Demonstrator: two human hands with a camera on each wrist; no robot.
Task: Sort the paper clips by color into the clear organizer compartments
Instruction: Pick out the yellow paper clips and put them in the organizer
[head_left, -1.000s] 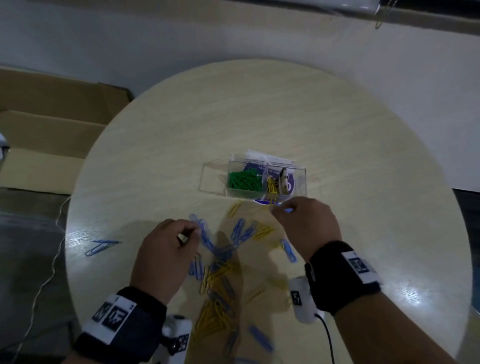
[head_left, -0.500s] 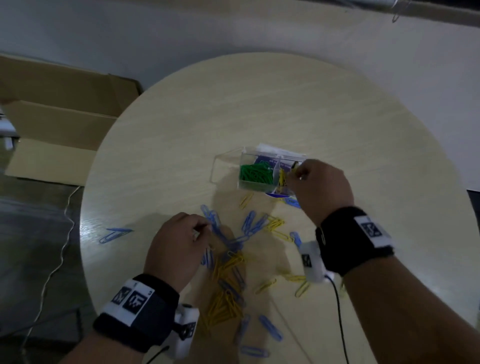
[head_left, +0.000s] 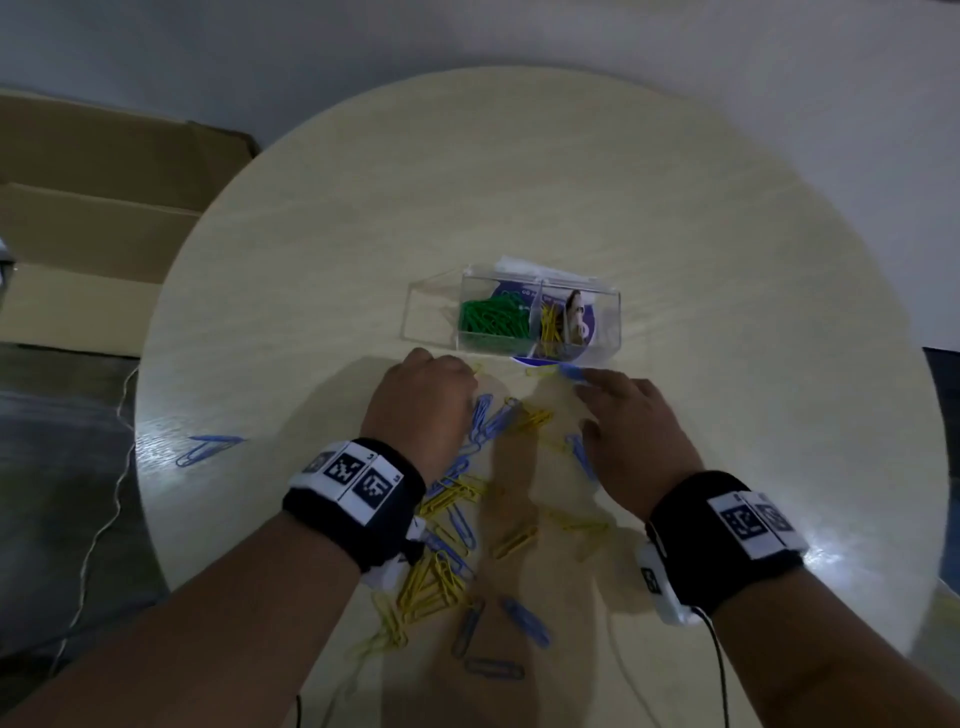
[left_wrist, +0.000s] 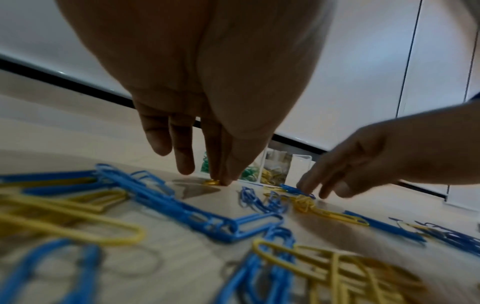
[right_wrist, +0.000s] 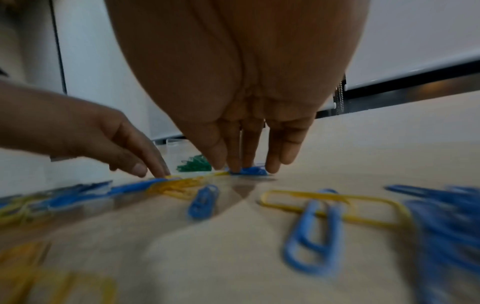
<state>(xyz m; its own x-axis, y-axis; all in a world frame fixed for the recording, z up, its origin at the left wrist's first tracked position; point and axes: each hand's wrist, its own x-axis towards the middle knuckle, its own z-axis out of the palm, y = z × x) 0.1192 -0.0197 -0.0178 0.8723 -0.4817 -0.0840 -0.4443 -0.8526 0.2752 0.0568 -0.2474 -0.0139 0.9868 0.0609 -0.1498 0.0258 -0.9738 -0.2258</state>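
Note:
The clear organizer stands mid-table, with green clips in one compartment and yellow clips in the one to its right. Blue and yellow paper clips lie scattered in front of it. My left hand reaches just before the organizer, thumb and index pinching a yellow clip on the table. My right hand is to its right, straight fingertips pressing a blue clip against the table; its thumb lies beside the clip.
The round table's edge curves close on the left, where a lone blue clip lies. A cardboard box sits on the floor beyond it. The organizer's leftmost compartment holds nothing. A cable trails from my right wrist.
My right hand came back from the organizer's yellow compartment down to the blue clip on the table. My left hand moved forward from the pile to the yellow clip near the organizer.

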